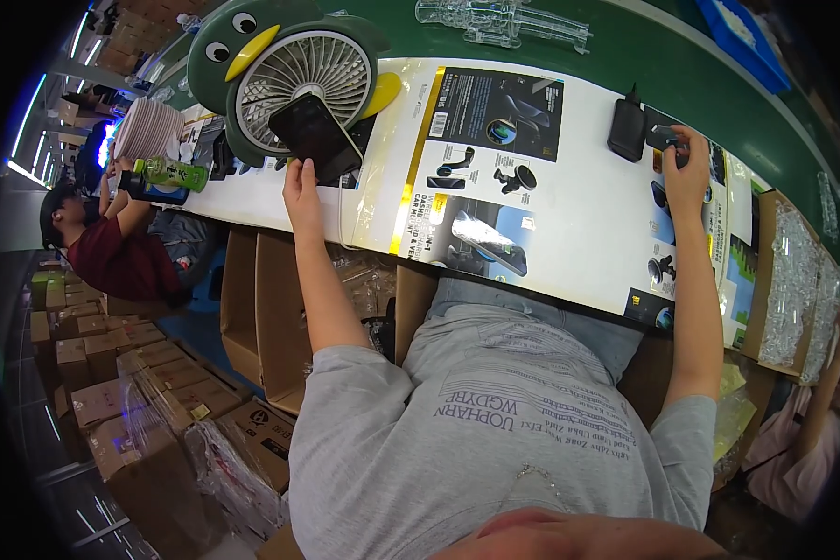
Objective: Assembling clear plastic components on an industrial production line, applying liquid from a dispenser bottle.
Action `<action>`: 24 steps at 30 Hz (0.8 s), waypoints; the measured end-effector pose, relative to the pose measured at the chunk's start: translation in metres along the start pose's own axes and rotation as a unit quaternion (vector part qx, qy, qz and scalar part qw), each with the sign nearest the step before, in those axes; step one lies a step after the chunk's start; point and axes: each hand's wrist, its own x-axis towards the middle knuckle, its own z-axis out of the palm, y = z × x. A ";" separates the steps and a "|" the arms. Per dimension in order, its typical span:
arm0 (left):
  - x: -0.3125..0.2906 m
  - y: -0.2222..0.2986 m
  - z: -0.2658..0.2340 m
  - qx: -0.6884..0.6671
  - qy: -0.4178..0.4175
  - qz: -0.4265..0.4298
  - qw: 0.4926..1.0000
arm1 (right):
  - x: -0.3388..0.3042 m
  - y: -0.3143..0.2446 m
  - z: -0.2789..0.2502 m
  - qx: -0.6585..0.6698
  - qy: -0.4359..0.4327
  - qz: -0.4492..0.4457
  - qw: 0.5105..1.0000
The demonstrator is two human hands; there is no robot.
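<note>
My left hand [301, 194] is at the near edge of the table, its fingers stretched out toward the lower corner of a dark-screened phone [315, 140]. Whether the fingertips touch the phone is hard to tell. The phone leans on a penguin-shaped fan [252, 103] with a grey grille. On the right, my right hand [689, 157] is closed, thumb and fingers pinching a small clear, shiny piece [664, 130]. Just left of it is a small black bottle [627, 131] with a pointed nozzle. Beneath both hands, flat printed white cardboard [588, 219] covers the table.
Clear plastic parts [504, 23] lie at the back of the green table [616, 33]. A blue tray [742, 42] stands far right, with a carton of clear wrapped pieces [793, 280] nearer. At left are a green bottle [173, 175], stacked white discs [147, 129] and a seated person [131, 247].
</note>
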 end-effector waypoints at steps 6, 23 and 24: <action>0.000 0.004 0.009 0.008 0.009 0.017 1.000 | 0.000 0.000 0.000 0.001 0.001 -0.001 1.000; 0.007 0.012 0.037 0.091 0.085 0.064 0.990 | 0.000 0.000 -0.001 0.003 -0.005 0.009 1.000; 0.005 0.014 0.037 0.069 0.076 0.059 0.993 | 0.000 0.001 -0.001 0.002 -0.005 0.005 1.000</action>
